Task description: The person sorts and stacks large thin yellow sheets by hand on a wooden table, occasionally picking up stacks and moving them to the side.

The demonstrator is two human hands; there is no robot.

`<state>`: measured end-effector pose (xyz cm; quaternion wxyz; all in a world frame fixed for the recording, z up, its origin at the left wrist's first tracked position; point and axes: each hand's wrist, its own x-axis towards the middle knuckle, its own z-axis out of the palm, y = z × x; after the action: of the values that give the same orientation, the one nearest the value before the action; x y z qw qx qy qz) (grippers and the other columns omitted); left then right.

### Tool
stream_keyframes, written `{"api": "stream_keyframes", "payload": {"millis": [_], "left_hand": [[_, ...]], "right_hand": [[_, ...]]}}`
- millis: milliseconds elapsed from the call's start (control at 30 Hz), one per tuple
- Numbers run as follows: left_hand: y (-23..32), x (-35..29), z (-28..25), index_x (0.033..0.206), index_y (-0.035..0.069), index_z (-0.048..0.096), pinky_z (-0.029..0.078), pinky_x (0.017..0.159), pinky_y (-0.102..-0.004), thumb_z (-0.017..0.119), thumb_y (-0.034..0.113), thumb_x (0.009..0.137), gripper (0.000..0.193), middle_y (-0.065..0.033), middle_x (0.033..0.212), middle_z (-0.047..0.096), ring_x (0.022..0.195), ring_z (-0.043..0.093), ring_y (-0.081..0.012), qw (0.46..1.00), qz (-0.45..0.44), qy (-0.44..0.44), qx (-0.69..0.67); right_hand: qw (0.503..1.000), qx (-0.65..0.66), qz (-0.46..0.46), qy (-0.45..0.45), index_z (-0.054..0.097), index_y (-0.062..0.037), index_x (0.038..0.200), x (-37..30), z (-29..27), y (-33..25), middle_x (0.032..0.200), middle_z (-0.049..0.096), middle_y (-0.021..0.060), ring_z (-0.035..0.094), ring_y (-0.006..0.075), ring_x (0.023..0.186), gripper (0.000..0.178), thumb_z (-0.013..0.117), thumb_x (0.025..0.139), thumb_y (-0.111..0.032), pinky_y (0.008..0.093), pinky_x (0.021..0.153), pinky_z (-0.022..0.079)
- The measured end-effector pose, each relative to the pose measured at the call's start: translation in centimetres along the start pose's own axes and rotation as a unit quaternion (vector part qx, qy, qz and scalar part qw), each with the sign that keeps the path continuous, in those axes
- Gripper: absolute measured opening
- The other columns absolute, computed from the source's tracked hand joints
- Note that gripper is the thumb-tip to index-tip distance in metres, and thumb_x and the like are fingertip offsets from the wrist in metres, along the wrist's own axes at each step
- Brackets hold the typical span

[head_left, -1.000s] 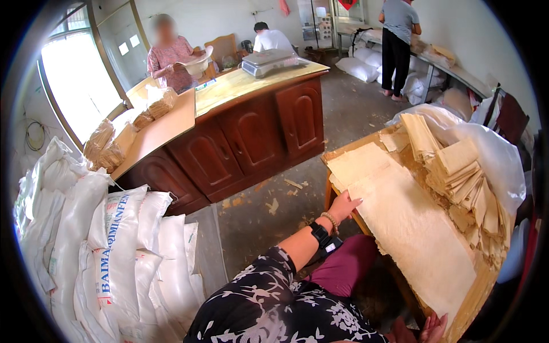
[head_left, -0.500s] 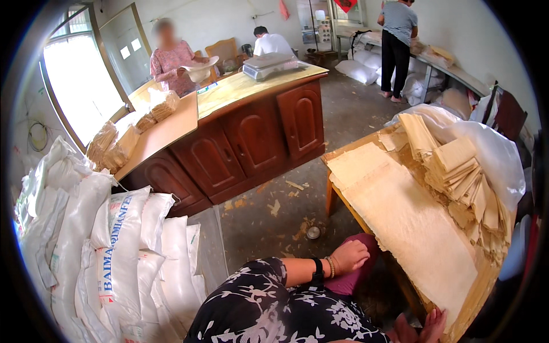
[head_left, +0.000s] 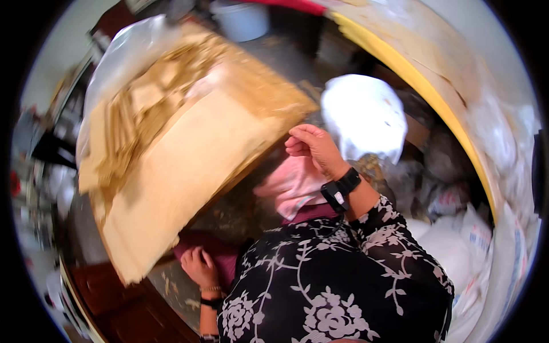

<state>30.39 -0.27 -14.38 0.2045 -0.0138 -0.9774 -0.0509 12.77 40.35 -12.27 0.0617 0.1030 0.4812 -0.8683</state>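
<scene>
My left hand rests on my knee, its fingers loosely bent and apart with nothing in them. Raised beside the table's near corner, my right hand is loosely closed, thumb against the bent fingers; nothing shows in it. Below it a pink cloth lies over my lap. A large, pale tan thin sheet covers much of the wooden table. Behind it lie folded stacks of similar tan sheets, partly bordered by clear plastic. Motion blurs part of the view.
A white cloth-like cover sits right of the table. Further right runs a yellow-edged surface, with white sacks below. A pale blue bucket stands beyond the table. A dark red wooden cabinet is at lower left.
The view has swung to the right, bringing the pink cloth and the white cover into sight. My right hand has left the sheet's edge and closed loosely. My left hand stays on the knee.
</scene>
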Motion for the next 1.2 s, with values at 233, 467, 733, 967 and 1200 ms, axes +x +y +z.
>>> {"api": "stream_keyframes", "payload": {"millis": [233,467,733,967,1200], "left_hand": [[3.4,0.1,7.8,0.098,0.013,0.067,0.051,0.067,-0.046,0.064,0.012,0.082,0.016,-0.0147,0.087,0.065,0.077,0.062,-0.0362,0.927,0.197,-0.289,-0.135],[1.9,0.6,11.1,0.101,0.011,0.07,0.052,0.079,-0.0453,0.058,0.021,0.089,0.02,-0.0158,0.098,0.069,0.089,0.065,-0.0376,0.883,0.127,-0.413,-0.183],[0.8,-0.2,11.9,0.107,0.014,0.07,0.053,0.081,-0.0444,0.059,0.022,0.088,0.023,-0.015,0.104,0.069,0.094,0.066,-0.0359,0.884,0.065,-0.424,-0.187],[1.9,1.0,12.1,0.11,0.015,0.069,0.051,0.084,-0.0472,0.053,0.032,0.091,0.03,-0.0168,0.107,0.068,0.097,0.064,-0.0383,0.854,0.027,-0.509,-0.104],[0.7,0.7,13.7,0.111,0.015,0.068,0.05,0.087,-0.0471,0.054,0.041,0.09,0.036,-0.0197,0.11,0.066,0.103,0.063,-0.0397,0.811,0.017,-0.584,-0.012]], "right_hand": [[0.977,-0.06,-0.118,0.167,0.068,-0.0023,0.103,-2.3,-10.4,-4.6,0.085,0.07,0.0073,0.067,0.0142,0.074,0.021,0.062,0.096,-0.021,0.0256,0.071,0.055],[0.559,-0.629,-0.368,0.396,0.067,-0.0083,0.114,0.1,-19.9,-16.0,0.112,0.068,0.0156,0.064,0.0339,0.101,0.039,0.068,0.086,-0.035,0.0396,0.088,0.051],[0.427,-0.792,-0.137,0.414,0.05,-0.0125,0.138,6.4,-28.2,-22.4,0.14,0.051,0.0132,0.044,0.0287,0.134,0.077,0.065,0.08,-0.06,0.0456,0.114,0.027],[0.389,-0.834,-0.126,0.369,0.073,-0.0163,0.098,5.5,-26.3,-22.9,0.103,0.065,0.0065,0.06,0.0245,0.104,0.026,0.069,0.082,-0.036,0.039,0.091,0.047],[0.44,-0.729,-0.356,0.384,0.074,-0.0171,0.088,5.9,-28.4,-22.3,0.091,0.07,0.0054,0.066,0.0273,0.087,0.015,0.067,0.083,-0.029,0.0374,0.073,0.054]]}}
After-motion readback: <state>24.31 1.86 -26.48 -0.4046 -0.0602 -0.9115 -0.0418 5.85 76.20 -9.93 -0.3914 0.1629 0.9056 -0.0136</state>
